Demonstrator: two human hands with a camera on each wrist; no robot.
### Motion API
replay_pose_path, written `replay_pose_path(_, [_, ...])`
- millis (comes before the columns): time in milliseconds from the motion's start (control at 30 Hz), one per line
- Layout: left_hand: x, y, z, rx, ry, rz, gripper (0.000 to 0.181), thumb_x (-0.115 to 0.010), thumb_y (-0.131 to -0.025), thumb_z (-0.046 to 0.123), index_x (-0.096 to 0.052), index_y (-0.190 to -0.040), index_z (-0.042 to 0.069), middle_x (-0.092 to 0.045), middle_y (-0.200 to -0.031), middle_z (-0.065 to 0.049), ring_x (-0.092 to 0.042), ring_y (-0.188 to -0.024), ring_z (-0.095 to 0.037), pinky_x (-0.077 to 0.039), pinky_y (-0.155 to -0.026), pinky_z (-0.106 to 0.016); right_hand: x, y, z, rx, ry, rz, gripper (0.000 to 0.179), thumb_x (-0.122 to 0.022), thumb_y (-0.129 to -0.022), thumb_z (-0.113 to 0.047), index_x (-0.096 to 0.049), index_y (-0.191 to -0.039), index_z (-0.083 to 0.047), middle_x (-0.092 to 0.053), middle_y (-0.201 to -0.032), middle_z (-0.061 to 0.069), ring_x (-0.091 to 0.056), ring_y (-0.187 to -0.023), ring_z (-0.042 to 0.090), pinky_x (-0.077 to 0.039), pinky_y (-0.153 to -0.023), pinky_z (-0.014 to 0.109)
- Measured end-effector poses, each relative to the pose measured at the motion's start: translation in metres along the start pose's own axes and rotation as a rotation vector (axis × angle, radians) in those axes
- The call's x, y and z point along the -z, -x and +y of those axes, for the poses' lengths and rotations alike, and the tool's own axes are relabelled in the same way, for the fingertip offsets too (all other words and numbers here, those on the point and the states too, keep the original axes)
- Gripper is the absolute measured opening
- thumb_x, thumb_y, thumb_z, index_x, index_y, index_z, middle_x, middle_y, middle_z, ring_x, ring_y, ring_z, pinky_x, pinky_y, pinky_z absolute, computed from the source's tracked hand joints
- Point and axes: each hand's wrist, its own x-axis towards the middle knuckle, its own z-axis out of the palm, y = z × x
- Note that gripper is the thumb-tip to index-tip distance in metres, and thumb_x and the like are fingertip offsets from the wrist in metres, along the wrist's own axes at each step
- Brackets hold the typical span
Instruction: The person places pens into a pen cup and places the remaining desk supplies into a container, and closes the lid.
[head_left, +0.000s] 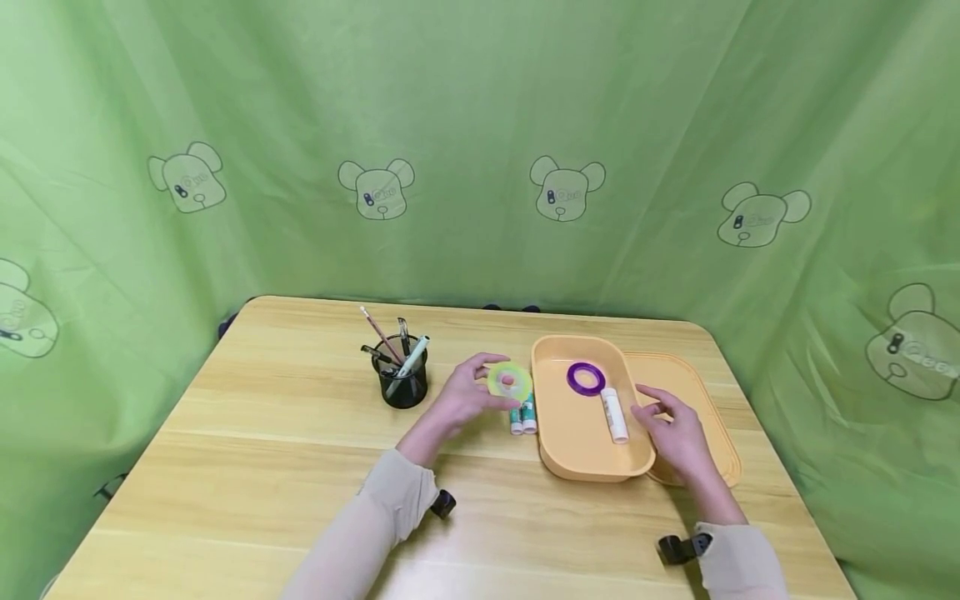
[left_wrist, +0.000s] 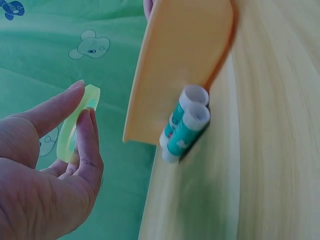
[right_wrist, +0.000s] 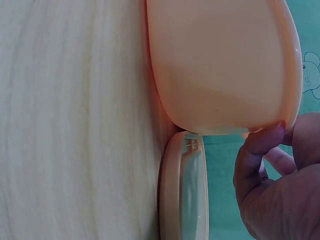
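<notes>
My left hand (head_left: pixel 459 398) holds a yellow-green roll of tape (head_left: pixel 522 379) between thumb and fingers, raised at the left side of an orange plastic box (head_left: pixel 573 437). Two green-and-white glue sticks (left_wrist: pixel 187 135) lie side by side on the table against the box's wall, partly hidden under the tape in the head view. Inside the box are a purple roll of tape (head_left: pixel 574 386) and a white glue stick (head_left: pixel 615 417). At the box's right edge, my right hand (head_left: pixel 678 437) pinches the rim (right_wrist: pixel 272 131) between thumb and index finger.
An orange lid (head_left: pixel 701 400) lies on the table right of the box, partly behind my right hand. On the left stands a black mesh pen holder (head_left: pixel 405 390) with several pens and a pencil. Green curtain (head_left: pixel 465 267) surrounds the wooden table (head_left: pixel 262 417).
</notes>
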Motion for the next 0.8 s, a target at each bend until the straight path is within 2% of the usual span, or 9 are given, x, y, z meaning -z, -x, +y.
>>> replay_pose_path(100, [-0.006, 0.001, 0.004, 0.008, 0.041, -0.025, 0.077, -0.09, -0.07, -0.005, -0.063, -0.138, 0.021, -0.062, -0.127, -0.012, -0.066, -0.094, -0.019, -0.059, -0.077, -0.028, 0.0, 0.0, 0.0, 0.001, 0.001, 0.0, 0.051, -0.062, -0.105, -0.026, -0.051, -0.151, -0.006, -0.06, -0.113, 0.021, -0.062, -0.071, 0.012, -0.053, -0.054, 0.024])
replay_pose_path(200, [-0.012, 0.001, 0.007, 0.011, 0.068, -0.04, 0.078, -0.09, -0.071, -0.006, -0.062, -0.139, 0.019, -0.062, -0.128, -0.011, -0.069, -0.096, -0.02, -0.061, -0.083, -0.031, 0.0, -0.001, 0.001, 0.0, 0.002, 0.0, 0.051, -0.062, -0.105, -0.025, -0.051, -0.151, -0.006, -0.06, -0.113, 0.021, -0.062, -0.07, 0.011, -0.053, -0.054, 0.024])
replay_pose_path(467, [-0.024, 0.0, 0.011, 0.016, 0.06, -0.061, 0.081, -0.092, -0.071, 0.0, -0.06, -0.143, 0.018, -0.051, -0.149, -0.019, -0.068, -0.102, -0.021, -0.061, -0.089, -0.031, 0.0, 0.0, 0.001, 0.001, -0.005, 0.006, 0.051, -0.063, -0.105, -0.025, -0.051, -0.151, -0.007, -0.06, -0.113, 0.021, -0.062, -0.07, 0.012, -0.054, -0.054, 0.024])
replay_pose_path(533, [-0.026, -0.001, 0.011, 0.018, 0.049, -0.061, 0.08, -0.092, -0.072, 0.002, -0.06, -0.143, 0.019, -0.047, -0.152, -0.02, -0.067, -0.103, -0.021, -0.06, -0.089, -0.031, 0.0, 0.0, 0.001, 0.004, -0.004, 0.006, 0.052, -0.063, -0.105, -0.026, -0.051, -0.151, -0.007, -0.06, -0.113, 0.021, -0.063, -0.07, 0.012, -0.054, -0.054, 0.024])
replay_pose_path(633, [-0.03, -0.001, 0.013, 0.016, 0.052, -0.068, 0.079, -0.092, -0.073, 0.002, -0.059, -0.144, 0.018, -0.049, -0.15, -0.019, -0.068, -0.098, -0.02, -0.06, -0.084, -0.029, 0.0, 0.0, 0.001, 0.004, -0.006, 0.004, 0.052, -0.062, -0.105, -0.026, -0.051, -0.152, -0.007, -0.06, -0.113, 0.021, -0.063, -0.071, 0.012, -0.055, -0.055, 0.024])
replay_pose_path(800, [-0.038, -0.002, 0.014, 0.015, 0.091, -0.089, 0.079, -0.09, -0.074, 0.0, -0.058, -0.144, 0.016, -0.061, -0.136, -0.013, -0.07, -0.092, -0.019, -0.062, -0.08, -0.029, 0.0, 0.001, -0.001, -0.002, -0.008, 0.0, 0.052, -0.062, -0.105, -0.026, -0.05, -0.152, -0.007, -0.059, -0.113, 0.021, -0.061, -0.07, 0.011, -0.054, -0.054, 0.024])
